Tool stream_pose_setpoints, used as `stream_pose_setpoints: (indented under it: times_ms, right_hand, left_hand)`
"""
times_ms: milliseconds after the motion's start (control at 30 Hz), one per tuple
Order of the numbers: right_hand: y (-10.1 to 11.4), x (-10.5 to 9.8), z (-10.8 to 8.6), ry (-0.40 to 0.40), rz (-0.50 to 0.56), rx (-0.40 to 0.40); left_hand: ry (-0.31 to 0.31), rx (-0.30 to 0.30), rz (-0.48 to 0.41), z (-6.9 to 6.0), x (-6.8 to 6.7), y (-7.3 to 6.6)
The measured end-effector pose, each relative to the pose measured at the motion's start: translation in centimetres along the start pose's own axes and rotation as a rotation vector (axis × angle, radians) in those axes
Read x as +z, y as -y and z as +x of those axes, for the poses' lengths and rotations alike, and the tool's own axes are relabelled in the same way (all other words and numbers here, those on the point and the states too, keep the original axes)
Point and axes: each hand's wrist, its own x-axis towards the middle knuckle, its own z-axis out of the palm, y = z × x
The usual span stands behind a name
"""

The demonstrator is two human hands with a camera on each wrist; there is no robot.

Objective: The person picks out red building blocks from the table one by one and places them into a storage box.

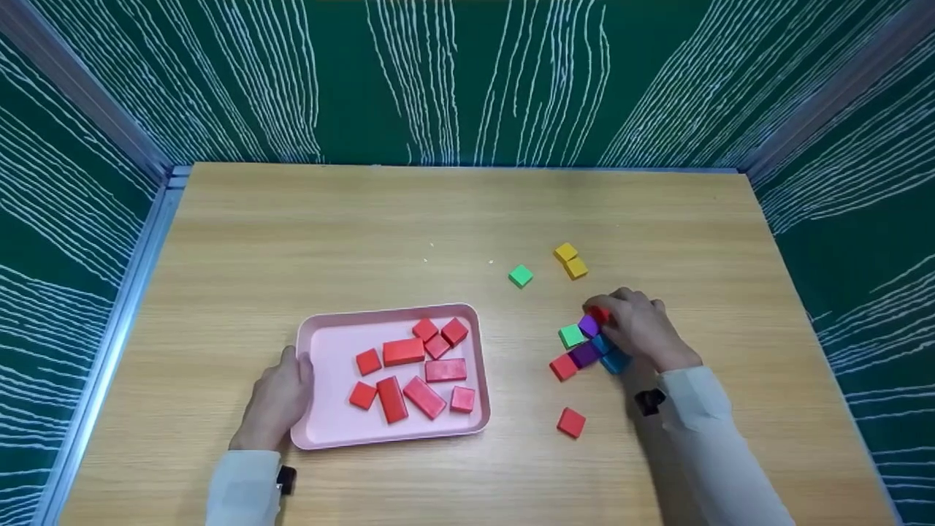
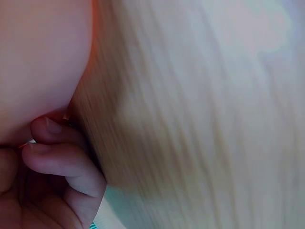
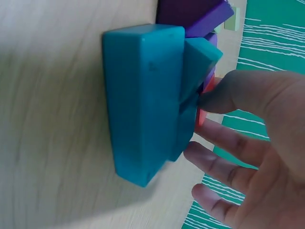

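A pink tray (image 1: 329, 435) full of red blocks lies at centre left. My left hand (image 1: 274, 400) grips its left edge, the thumb at the rim; in the left wrist view the left hand's fingers (image 2: 59, 167) curl against the tray's side. On the right, my right hand (image 1: 641, 326) pinches a red block (image 1: 600, 314) between thumb and fingers at the back of a cluster. Beside it sit a small purple block (image 1: 589, 326), a green block (image 1: 572, 336), a larger purple block (image 1: 584, 354), another red block (image 1: 563, 367) and blue blocks (image 3: 143, 95).
Behind the cluster are a green block (image 1: 521, 276) and two touching yellow blocks (image 1: 575, 268). A lone red block (image 1: 571, 422) lies nearer the front, right of the tray. Green walls with white wavy lines enclose the wooden table (image 1: 365, 234).
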Motion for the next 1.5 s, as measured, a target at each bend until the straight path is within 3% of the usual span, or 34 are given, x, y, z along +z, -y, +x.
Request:
stream_pose_setpoints:
  times_ms: [333,600,833,1000,1200,1500]
  right_hand:
    - [0.2,0.3,0.6,-0.005,-0.029,-0.019]
    - [2.3,-0.5,1.3,-0.109,-0.069,-0.074]
    - [7.6,-1.4,3.3,-0.156,-0.069,-0.205]
    - [12.0,-1.4,4.8,-0.098,-0.048,-0.244]
    - [17.6,-0.2,6.8,-0.056,-0.022,-0.328]
    - [24.9,2.7,8.5,-0.03,-0.054,-0.501]
  left_hand:
    - [0.007,-0.012,-0.01,0.0,0.1,0.1]
    - [0.006,-0.018,-0.002,0.2,0.0,0.1]
    - [-0.024,0.006,0.007,0.1,0.1,0.1]
    - [-0.017,-0.006,0.005,0.2,0.2,-0.2]
    - [0.009,-0.021,-0.007,0.3,0.2,-0.2]
    - [-0.003,-0.015,-0.013,0.4,0.3,-0.1]
